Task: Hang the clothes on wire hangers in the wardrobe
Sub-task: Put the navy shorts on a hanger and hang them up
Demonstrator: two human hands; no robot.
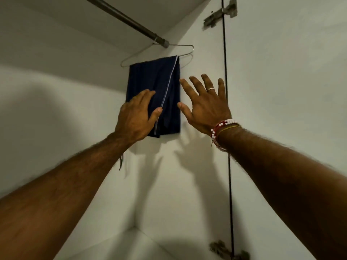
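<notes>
A folded navy garment (150, 77) with a thin white stripe hangs over the bar of a wire hanger (185, 46). The hanger hooks on the dark wardrobe rod (129, 22) near its right end. My left hand (136, 119) lies flat on the lower left of the garment, fingers straight, thumb near the stripe. Just right of the garment, my right hand (205, 104) is spread open against the wardrobe's side wall; its thumb tip is by the garment's right edge. It wears a ring and beaded bracelets.
White wardrobe walls surround the garment. The wardrobe door (281, 91) stands at the right, with one metal hinge (220, 13) at the top and another hinge (228, 250) at the bottom. The wardrobe floor corner (134, 228) shows below.
</notes>
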